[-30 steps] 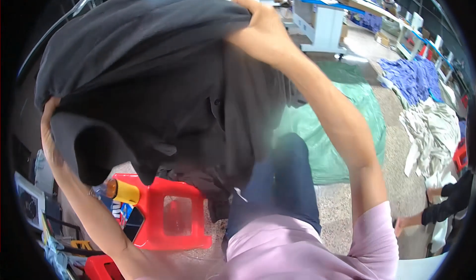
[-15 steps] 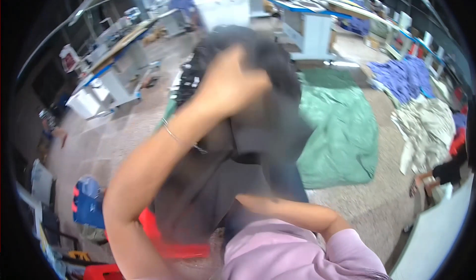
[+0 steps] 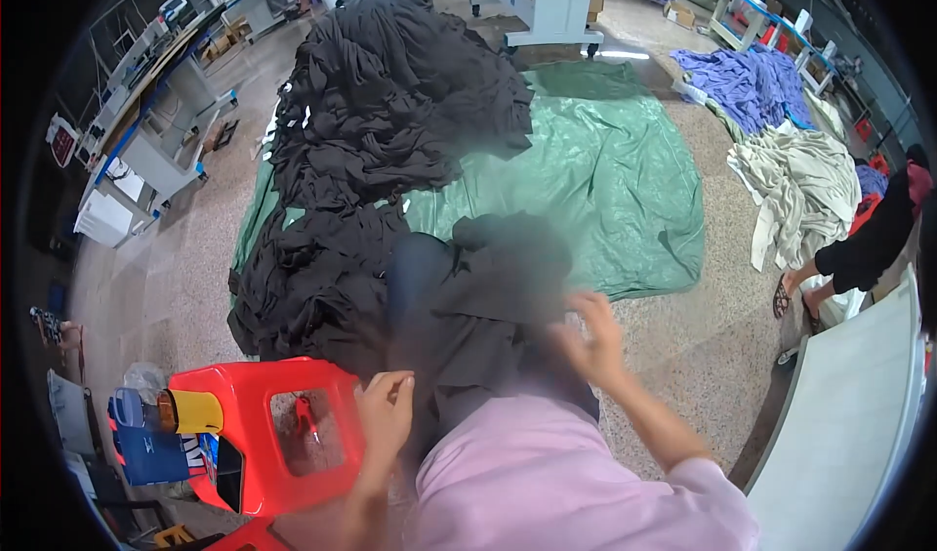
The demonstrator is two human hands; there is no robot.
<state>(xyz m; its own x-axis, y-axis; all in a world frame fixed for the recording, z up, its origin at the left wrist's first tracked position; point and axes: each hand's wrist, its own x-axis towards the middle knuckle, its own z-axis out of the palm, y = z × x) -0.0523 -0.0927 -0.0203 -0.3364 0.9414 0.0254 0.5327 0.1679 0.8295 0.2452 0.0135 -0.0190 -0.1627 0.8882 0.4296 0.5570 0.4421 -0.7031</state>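
The dark garment (image 3: 488, 322) lay crumpled on your lap, between your left hand (image 3: 387, 412) and nearer right hand (image 3: 592, 341). Right fingers stood parted, empty; left fingers curled, closure indeterminable. Its long axis was unclear.

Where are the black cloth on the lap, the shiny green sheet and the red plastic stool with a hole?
Black cloth on the lap (image 3: 498, 302): head view, on its middle.
Shiny green sheet (image 3: 625, 190): head view, on its bare right part.
Red plastic stool (image 3: 252, 408): head view, on its seat beside the hole.
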